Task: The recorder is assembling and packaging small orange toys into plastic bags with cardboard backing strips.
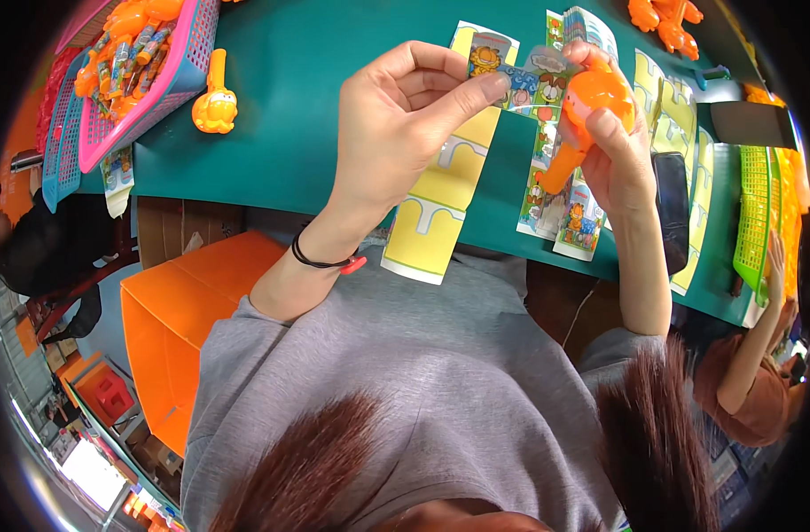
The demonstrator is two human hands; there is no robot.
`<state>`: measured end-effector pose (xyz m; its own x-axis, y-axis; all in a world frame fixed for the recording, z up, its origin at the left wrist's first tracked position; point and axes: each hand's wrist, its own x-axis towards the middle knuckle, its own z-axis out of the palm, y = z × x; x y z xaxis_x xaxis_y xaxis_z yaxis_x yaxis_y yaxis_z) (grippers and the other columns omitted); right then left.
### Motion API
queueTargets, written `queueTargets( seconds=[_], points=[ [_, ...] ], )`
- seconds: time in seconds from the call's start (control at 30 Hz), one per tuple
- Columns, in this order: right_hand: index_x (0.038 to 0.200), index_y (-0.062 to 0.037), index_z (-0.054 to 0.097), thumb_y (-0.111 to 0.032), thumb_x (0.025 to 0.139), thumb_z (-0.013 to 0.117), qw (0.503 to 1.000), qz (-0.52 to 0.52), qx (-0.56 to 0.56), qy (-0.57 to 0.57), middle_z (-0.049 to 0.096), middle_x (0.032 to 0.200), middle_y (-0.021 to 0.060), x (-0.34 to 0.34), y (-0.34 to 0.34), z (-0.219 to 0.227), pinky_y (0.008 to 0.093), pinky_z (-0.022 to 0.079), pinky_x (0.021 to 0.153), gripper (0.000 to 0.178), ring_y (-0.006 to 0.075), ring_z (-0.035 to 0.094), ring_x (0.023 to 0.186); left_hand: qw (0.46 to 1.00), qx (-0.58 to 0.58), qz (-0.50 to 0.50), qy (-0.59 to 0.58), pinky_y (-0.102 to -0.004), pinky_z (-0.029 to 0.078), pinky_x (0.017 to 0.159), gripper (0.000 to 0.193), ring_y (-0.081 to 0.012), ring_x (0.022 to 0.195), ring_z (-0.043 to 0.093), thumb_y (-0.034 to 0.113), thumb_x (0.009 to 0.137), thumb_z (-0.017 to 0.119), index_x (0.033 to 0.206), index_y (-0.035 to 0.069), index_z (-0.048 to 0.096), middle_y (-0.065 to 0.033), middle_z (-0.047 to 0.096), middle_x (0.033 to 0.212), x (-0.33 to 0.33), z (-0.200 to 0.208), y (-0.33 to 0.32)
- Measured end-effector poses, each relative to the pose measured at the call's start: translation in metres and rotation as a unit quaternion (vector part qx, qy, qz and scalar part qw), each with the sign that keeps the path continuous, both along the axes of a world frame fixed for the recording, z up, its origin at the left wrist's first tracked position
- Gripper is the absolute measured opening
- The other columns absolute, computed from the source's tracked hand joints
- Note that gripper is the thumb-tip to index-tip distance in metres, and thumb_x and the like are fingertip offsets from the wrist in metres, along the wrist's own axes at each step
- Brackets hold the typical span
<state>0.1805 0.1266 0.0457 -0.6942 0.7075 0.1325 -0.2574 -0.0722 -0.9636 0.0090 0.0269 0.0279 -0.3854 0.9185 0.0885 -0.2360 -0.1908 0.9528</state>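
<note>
Between thumb and fingers, my left hand [391, 129] pinches one end of a clear printed cartoon sticker [522, 89]. The sticker stretches across to an orange plastic cat-head toy [602, 99] with a short handle, which my right hand [625, 164] grips. The sticker's far end meets or overlaps the toy's side; whether it is stuck there I cannot tell. Under my left hand, a yellow backing strip [427, 235] hangs over the table's near edge. More printed sticker strips [536, 213] lie below the toy.
On the green table [281, 97], another orange cat-head toy [215, 102] lies beside a pink basket [187, 53] of similar pieces. Right of my right hand are a dark phone [671, 208] and a green basket [753, 213]. An orange bin [170, 310] stands left; another person [746, 381] is far right.
</note>
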Motion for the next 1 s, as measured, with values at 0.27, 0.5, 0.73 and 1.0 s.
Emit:
queueTargets(
  seconds=[0.27,0.5,0.73,1.0],
  points=[
    [0.102,-0.0064,0.064,-0.015,0.078,0.076,0.991,-0.073,-0.087,-0.071,0.062,0.087,0.0006,-0.002,-0.003,0.01,0.0206,0.04,0.056,0.028,0.0053,0.058,0.073,1.0,-0.015,-0.005,0.014,-0.0221,0.055,0.074,0.023,-0.0117,0.081,0.069,0.003,0.082,0.077,0.1,-0.001,0.063,-0.0096,0.071,0.087,0.002,0.002,-0.008],
    [0.1,-0.0064,0.064,-0.014,0.079,0.073,0.99,-0.015,-0.139,-0.033,0.062,0.087,0.0001,-0.001,-0.001,0.011,0.0203,0.039,0.054,0.025,0.0055,0.056,0.072,0.996,-0.059,-0.055,-0.028,-0.0227,0.055,0.073,0.033,-0.012,0.081,0.069,0.005,0.083,0.076,0.113,-0.005,0.063,-0.0103,0.072,0.089,-0.007,0.007,-0.011],
    [0.102,-0.0078,0.062,-0.019,0.083,0.071,0.986,-0.019,-0.167,-0.014,0.062,0.088,0.0021,-0.01,0.0,0.002,0.0198,0.039,0.056,0.024,0.0067,0.055,0.073,0.995,-0.057,-0.083,-0.028,-0.0225,0.053,0.075,0.021,-0.011,0.083,0.068,0.007,0.088,0.071,0.106,-0.004,0.067,-0.0098,0.072,0.092,-0.021,0.002,-0.009],
    [0.114,-0.002,0.053,-0.043,0.096,0.056,0.924,0.096,-0.299,0.218,0.059,0.097,0.0119,-0.017,0.023,-0.008,0.0344,0.045,0.08,0.045,0.023,0.056,0.085,0.988,-0.071,-0.107,-0.084,-0.0223,0.052,0.076,0.022,-0.0073,0.082,0.065,0.01,0.085,0.074,0.103,-0.003,0.069,-0.0065,0.071,0.094,-0.011,0.01,-0.021]
  ],
)
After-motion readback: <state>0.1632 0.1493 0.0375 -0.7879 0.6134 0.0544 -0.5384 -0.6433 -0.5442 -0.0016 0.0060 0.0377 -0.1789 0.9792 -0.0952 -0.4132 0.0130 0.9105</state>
